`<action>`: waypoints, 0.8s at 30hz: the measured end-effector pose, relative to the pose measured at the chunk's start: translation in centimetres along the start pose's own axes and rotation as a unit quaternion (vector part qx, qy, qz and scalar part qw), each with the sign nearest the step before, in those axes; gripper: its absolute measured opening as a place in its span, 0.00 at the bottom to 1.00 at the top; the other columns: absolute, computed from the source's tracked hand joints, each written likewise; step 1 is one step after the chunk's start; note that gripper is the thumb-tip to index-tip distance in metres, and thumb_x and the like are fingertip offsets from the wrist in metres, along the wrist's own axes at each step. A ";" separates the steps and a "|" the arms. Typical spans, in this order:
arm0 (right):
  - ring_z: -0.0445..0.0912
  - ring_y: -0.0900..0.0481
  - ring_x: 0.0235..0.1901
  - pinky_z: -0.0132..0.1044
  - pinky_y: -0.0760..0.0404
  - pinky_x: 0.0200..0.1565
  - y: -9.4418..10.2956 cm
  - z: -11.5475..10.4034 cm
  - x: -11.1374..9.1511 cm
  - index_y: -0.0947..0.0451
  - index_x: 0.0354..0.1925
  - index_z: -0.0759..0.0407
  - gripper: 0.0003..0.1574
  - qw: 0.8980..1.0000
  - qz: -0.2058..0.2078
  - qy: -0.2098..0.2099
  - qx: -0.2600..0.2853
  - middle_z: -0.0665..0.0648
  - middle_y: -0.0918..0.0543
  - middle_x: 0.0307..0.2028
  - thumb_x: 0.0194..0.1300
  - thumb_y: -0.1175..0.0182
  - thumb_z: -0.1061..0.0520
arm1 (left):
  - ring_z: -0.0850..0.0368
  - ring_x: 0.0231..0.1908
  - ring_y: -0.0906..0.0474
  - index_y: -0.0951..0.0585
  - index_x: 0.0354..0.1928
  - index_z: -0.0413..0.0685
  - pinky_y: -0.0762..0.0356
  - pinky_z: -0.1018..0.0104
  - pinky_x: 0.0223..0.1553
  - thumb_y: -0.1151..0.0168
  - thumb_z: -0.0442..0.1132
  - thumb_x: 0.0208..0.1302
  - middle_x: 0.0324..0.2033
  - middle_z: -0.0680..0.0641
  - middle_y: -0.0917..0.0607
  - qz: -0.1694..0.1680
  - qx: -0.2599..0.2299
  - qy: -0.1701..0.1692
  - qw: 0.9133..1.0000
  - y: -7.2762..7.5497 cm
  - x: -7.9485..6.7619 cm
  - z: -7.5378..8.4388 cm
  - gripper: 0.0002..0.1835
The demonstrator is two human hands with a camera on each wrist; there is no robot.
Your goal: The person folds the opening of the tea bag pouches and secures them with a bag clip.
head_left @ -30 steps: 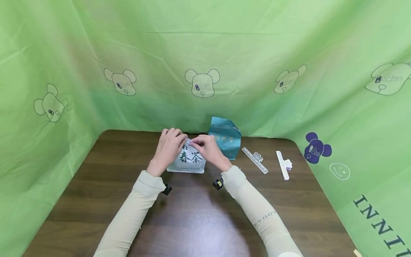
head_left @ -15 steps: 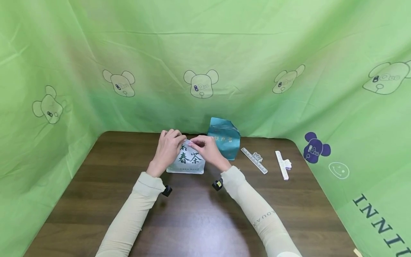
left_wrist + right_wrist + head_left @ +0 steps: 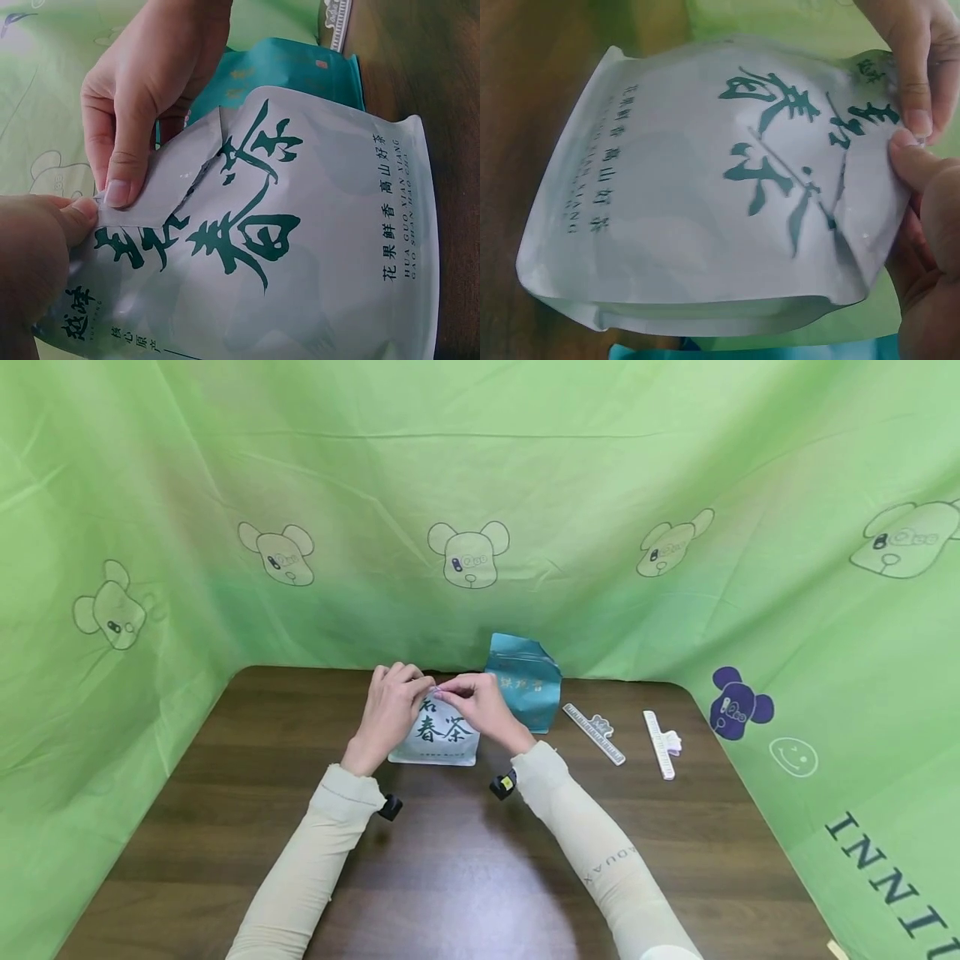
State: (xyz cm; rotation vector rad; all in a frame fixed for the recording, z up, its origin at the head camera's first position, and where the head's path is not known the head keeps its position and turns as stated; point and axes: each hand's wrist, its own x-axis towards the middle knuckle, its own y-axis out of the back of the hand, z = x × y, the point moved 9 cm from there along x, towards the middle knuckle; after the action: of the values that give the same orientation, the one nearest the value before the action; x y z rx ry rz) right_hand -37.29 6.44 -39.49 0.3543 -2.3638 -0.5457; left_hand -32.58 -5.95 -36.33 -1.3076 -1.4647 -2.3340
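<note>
A white tea bag (image 3: 437, 745) with large green characters stands on the table at the back middle. My left hand (image 3: 392, 708) pinches the left part of its top edge. Thumb and fingers of my right hand (image 3: 486, 705) pinch the top close beside the left fingertips. In the left wrist view, a corner flap (image 3: 176, 176) of the bag's top is folded over the front under my right thumb (image 3: 127, 169). The two thumbs almost meet in the right wrist view, with my left hand (image 3: 922, 56) above. The bag's back is hidden.
Right behind the white bag stands a teal bag (image 3: 528, 693) with its top bent. To the right lie two white sealing clips, one clip (image 3: 595, 735) slanted and the other clip (image 3: 660, 745) nearer the table's right edge. Green cloth (image 3: 360, 610) hangs behind and around the table.
My right hand has shifted slightly left along the bag's top edge, so its fingertips now sit closer to the left ones. The left hand stays nearly still.
</note>
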 end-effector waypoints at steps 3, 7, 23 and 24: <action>0.42 0.13 0.30 0.32 0.16 0.34 0.0 0.7 -0.2 0.09 0.37 0.60 0.05 1.000 0.003 -0.021 0.008 0.57 0.09 0.34 0.64 0.30 0.60 | 0.50 0.37 0.24 0.11 0.38 0.47 0.35 0.55 0.42 0.35 0.37 0.69 0.34 0.49 0.15 -0.001 -0.004 0.002 1.000 0.0 0.0 0.0 0.05; 0.40 0.15 0.28 0.31 0.18 0.33 0.0 1.5 -0.6 0.10 0.36 0.60 0.06 0.999 0.008 -0.045 0.020 0.56 0.10 0.32 0.65 0.30 0.58 | 0.50 0.38 0.24 0.11 0.39 0.46 0.35 0.55 0.42 0.34 0.37 0.69 0.35 0.49 0.15 -0.002 -0.004 0.002 1.000 -0.1 0.0 -0.1 0.06; 0.49 0.12 0.33 0.29 0.18 0.36 0.4 2.2 -1.7 0.12 0.41 0.71 0.08 0.996 0.013 -0.083 0.042 0.67 0.11 0.39 0.67 0.34 0.66 | 0.50 0.39 0.24 0.10 0.40 0.46 0.34 0.55 0.43 0.34 0.37 0.69 0.35 0.48 0.14 -0.004 -0.004 0.001 1.000 -0.2 -0.1 -0.2 0.06; 0.49 0.12 0.33 0.29 0.17 0.36 0.5 1.6 -1.7 0.13 0.41 0.72 0.08 0.996 0.014 -0.077 0.039 0.68 0.11 0.39 0.66 0.34 0.67 | 0.50 0.38 0.24 0.10 0.40 0.46 0.34 0.55 0.43 0.34 0.37 0.69 0.35 0.48 0.14 -0.004 -0.004 0.000 1.000 -0.1 -0.1 -0.2 0.06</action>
State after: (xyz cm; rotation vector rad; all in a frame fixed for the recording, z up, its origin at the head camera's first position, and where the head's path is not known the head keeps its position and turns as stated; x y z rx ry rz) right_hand -37.18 7.97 -41.29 0.3250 -2.5400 -0.4829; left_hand -32.73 -6.07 -36.53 -1.3052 -1.4655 -2.3470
